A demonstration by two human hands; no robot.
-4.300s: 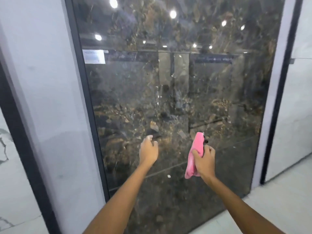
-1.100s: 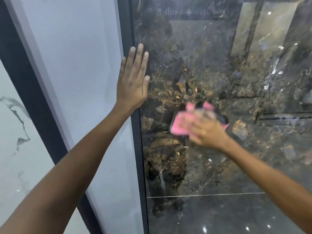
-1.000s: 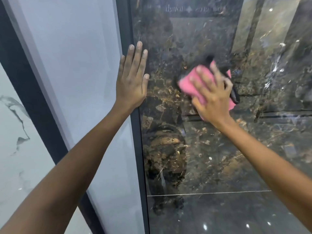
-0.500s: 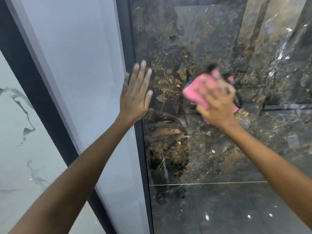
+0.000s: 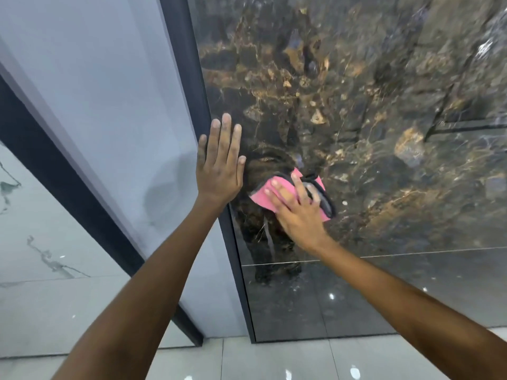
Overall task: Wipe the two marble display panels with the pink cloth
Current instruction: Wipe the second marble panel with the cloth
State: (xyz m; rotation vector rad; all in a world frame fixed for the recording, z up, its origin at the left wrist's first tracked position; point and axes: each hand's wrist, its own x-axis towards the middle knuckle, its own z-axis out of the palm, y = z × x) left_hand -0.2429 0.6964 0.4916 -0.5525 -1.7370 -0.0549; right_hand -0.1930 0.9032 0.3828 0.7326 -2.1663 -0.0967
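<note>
Cloth [image 5: 263,194] lower, nearer left hand [image 5: 219,171].

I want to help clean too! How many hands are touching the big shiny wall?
2. The left hand rests flat on the dark marble panel's left edge; the right hand presses the pink cloth against it.

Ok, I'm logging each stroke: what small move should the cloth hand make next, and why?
Probably slide the cloth rightward. The right hand presses it flat on the dark panel close to the frame, where the left hand braces, and most of the panel lies to the right.
</note>
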